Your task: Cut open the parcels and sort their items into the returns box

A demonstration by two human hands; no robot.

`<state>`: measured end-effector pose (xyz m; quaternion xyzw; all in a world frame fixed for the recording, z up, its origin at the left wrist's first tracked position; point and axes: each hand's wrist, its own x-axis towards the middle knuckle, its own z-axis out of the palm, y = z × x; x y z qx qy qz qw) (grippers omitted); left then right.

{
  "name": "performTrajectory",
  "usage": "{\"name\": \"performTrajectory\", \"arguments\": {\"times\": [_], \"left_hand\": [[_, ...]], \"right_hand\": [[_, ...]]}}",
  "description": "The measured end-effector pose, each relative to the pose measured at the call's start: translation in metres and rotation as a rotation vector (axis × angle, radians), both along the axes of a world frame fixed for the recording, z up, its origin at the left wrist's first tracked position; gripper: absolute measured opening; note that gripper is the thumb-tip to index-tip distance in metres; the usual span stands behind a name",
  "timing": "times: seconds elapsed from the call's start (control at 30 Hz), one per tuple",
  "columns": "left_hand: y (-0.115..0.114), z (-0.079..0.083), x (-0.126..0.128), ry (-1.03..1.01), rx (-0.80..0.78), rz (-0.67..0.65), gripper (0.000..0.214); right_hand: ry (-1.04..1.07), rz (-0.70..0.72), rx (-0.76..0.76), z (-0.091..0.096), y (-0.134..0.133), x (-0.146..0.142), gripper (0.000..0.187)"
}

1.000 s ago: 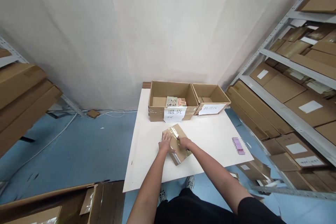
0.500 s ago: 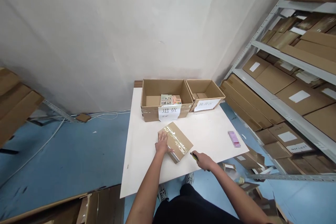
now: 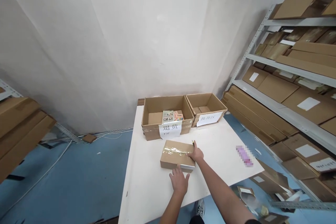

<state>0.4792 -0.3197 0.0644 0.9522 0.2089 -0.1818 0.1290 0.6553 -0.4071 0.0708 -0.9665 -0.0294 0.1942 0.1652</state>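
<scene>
A taped cardboard box [image 3: 174, 151] lies on the white table, clear tape running along its top. Against its near side rests my left hand [image 3: 179, 181], fingers spread and gripping nothing. My right hand [image 3: 196, 154] is at the box's right end, closed on a box cutter [image 3: 193, 143] whose dark and yellow tip sticks up past the fingers. A finger of that hand touches the box's top, and most of the cutter is hidden in the grip.
Behind stand two open cartons with paper signs: a larger one [image 3: 149, 133] holding small printed boxes, and a smaller one [image 3: 222, 112]. A blurred pink item [image 3: 244, 156] lies on the table [image 3: 147, 196] at right. Shelves [image 3: 273, 98] of boxes flank the right side.
The box has been turned so its long side faces me. My left hand has shifted from its left top to the near side; my right hand has moved up to its right end.
</scene>
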Motion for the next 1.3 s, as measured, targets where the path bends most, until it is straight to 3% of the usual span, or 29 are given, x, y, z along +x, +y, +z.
{"name": "performTrajectory", "arguments": {"times": [0.1,0.2,0.33,0.43,0.57,0.73,0.97,1.2,1.3], "left_hand": [[-0.010,-0.002,-0.012,0.110,-0.130,-0.097,0.052],[0.002,0.007,-0.010,-0.068,-0.127,-0.130,0.044],[0.046,0.041,0.037,-0.288,-0.128,-0.246,0.045],[0.081,0.053,0.087,-0.259,-0.145,-0.362,0.072],[0.103,0.031,0.119,-0.035,-0.179,-0.514,0.116],[0.102,0.000,0.119,-0.048,-0.123,-0.504,0.123],[0.094,-0.005,0.124,-0.080,-0.052,-0.459,0.117],[0.095,-0.008,0.122,-0.096,-0.056,-0.450,0.119],[0.095,-0.007,0.122,-0.101,-0.059,-0.442,0.119]], "right_hand": [[0.001,0.038,0.022,0.006,-0.003,0.012,0.108],[-0.050,0.007,0.091,0.001,-0.012,0.002,0.093],[-0.085,-0.154,0.224,-0.012,-0.034,-0.032,0.065],[0.028,-0.260,0.359,-0.014,-0.051,-0.052,0.066],[0.117,-0.284,0.512,-0.005,-0.067,-0.059,0.064],[0.211,-0.243,0.548,0.010,-0.072,-0.054,0.054],[0.199,-0.209,0.506,0.020,-0.064,-0.042,0.052],[0.070,-0.095,0.234,0.024,-0.045,-0.038,0.051],[0.052,-0.132,0.238,0.025,-0.043,-0.040,0.051]]}}
